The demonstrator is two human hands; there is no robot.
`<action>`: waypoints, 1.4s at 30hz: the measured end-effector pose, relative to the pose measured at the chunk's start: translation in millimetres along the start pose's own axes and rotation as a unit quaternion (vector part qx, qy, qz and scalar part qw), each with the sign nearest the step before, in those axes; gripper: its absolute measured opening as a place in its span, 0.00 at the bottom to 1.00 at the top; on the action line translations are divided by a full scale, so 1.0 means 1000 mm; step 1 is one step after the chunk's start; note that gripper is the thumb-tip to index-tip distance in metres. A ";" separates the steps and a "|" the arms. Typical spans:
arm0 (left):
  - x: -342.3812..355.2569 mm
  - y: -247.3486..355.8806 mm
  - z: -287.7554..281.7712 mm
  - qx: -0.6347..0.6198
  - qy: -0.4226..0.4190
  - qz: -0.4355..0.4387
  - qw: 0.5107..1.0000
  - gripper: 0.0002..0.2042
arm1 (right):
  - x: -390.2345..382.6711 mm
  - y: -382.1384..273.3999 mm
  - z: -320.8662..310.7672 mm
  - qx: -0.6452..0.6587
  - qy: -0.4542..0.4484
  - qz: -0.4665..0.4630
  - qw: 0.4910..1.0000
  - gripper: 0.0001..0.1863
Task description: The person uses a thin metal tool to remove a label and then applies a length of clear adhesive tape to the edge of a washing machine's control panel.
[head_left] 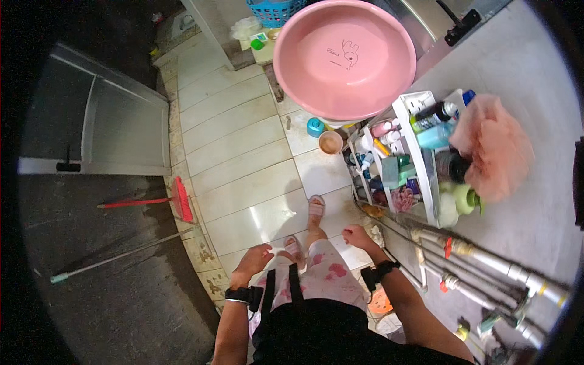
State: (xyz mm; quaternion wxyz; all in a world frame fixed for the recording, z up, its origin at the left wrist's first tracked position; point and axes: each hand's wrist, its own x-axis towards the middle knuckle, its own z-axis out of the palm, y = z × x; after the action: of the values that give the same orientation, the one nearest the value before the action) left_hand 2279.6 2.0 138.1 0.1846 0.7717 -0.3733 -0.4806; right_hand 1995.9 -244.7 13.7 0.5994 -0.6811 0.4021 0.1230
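My left hand (254, 260) hangs in front of my left thigh, holding nothing, with its fingers loosely bent and a little apart. To the right, my right hand (360, 238) hangs beside my right leg, its fingers curled in and nothing visible in them. Neither hand touches any object. Ahead of the right hand stands a white plastic shelf rack (421, 158) crowded with bottles, tubes and boxes. A large pink basin (365, 73) is at the far middle. Between the basin and rack, a small tub (330, 143) and a blue bottle (315, 127) stand low down.
Pale floor tiles (237, 143) run ahead of my feet. At left are a door (125, 125), a red broom (182, 199) and a long pole (121, 257). Pipes with red valves (447, 248) line the right wall. A peach mesh bundle (496, 146) hangs above the rack.
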 end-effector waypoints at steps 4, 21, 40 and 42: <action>0.026 -0.022 0.001 -0.001 -0.005 -0.095 0.995 0.16 | 0.073 -0.032 -0.011 0.128 0.017 0.025 0.991 0.11; 0.147 -0.023 0.008 0.240 -0.207 -0.334 0.888 0.25 | 0.431 0.117 0.004 0.279 0.133 0.165 0.937 0.26; 0.170 -0.047 -0.033 0.285 -0.247 -0.249 0.892 0.20 | 0.439 0.119 0.014 -0.064 0.350 0.099 0.929 0.12; 0.162 -0.041 -0.038 0.304 -0.281 -0.227 0.882 0.20 | 0.404 0.103 0.005 -0.102 0.347 0.088 0.928 0.11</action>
State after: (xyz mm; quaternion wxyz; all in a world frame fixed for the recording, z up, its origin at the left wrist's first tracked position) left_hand 2371.3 -96.4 32.1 -0.2855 0.6862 -0.3523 -0.5688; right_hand 2186.7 -397.8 -323.8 0.3363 -0.7006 0.6287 -0.0284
